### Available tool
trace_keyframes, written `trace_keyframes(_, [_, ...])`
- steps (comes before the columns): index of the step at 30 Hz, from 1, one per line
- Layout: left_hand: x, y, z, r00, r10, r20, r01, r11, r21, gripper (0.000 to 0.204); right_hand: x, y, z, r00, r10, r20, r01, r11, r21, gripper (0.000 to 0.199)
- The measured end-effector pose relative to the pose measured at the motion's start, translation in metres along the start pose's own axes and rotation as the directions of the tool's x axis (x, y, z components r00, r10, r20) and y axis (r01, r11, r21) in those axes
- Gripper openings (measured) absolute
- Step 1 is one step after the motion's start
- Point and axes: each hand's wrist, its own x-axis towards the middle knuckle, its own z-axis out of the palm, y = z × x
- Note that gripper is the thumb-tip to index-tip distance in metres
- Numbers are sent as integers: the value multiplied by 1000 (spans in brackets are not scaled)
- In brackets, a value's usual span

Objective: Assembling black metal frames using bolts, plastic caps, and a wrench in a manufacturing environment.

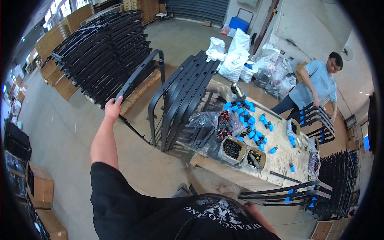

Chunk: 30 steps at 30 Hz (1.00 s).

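My left hand is closed around the side of a black bent metal frame, thumb on top, with my arm stretched out to the left. The frame stands tilted, its rounded upper corner beside a big stack of black frames. Just right of it, several similar black frames stand upright side by side against the end of a worktable. My right hand shows only partly beside my shirt, low on the right, near black bars at the table's front edge. Its fingers are hidden.
Blue-and-black plastic parts lie scattered on the table beside boxes of black fittings. Across it, a co-worker handles curved black frames. White sacks stand behind. Cardboard boxes line the left side.
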Motion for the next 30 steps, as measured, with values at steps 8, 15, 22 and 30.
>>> trace_keyframes(8, [-232, -37, -46, 982, -186, 38, 189, 962, -195, 39, 19, 61, -31, 990, 92, 106, -91, 996, -13, 28])
trace_keyframes(15, [-438, -25, 125, 909, -400, -118, 311, 839, -447, 42, 61, 21, -33, 941, -328, 79, 328, 944, 11, 34])
trace_keyframes(22, [-561, 72, 232, 941, -321, -106, 227, 833, -504, 34, -1, -111, -18, 511, -848, 138, 805, 529, 268, 51])
trace_keyframes(30, [-636, 162, 135, 952, 157, 264, -223, 944, 245, 28, -40, -151, -40, 446, -889, 108, 750, 437, 497, 28])
